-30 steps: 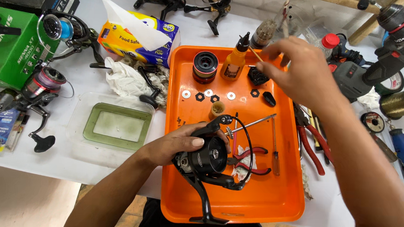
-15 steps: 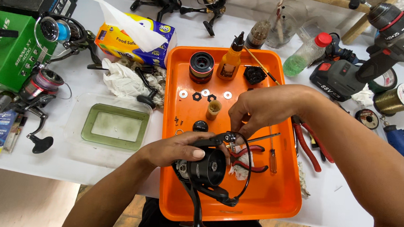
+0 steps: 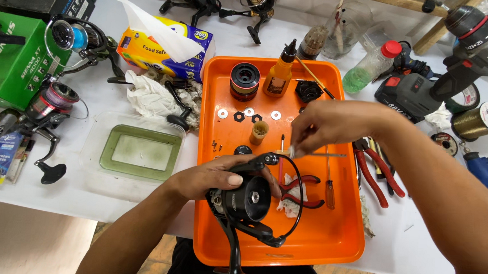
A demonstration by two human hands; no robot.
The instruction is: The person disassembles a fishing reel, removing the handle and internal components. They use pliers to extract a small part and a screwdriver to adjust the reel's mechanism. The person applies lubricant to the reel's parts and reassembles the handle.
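Left hand (image 3: 213, 177) wraps black reel (image 3: 245, 202), holds it low over near end of orange tray (image 3: 316, 243), so dropped bits land in tray.

Right hand (image 3: 326, 125) just above reel, fingertips pinch small white bit; what it is, cannot tell.

Red pliers (image 3: 300, 194) and screwdriver (image 3: 329, 181) lie in tray, close for grabbing.

Farther: washers (image 3: 248, 113) in row, spool (image 3: 244, 79), oil bottle (image 3: 279, 71) upright at tray's far end.

The lower right of the orange tray (image 3: 328, 243) is bare, so a hand can pass there. In the tray's upper part the spool (image 3: 244, 80), the oil bottle (image 3: 279, 71) and small washers (image 3: 248, 113) block the way; red pliers (image 3: 300, 191) lie at centre.
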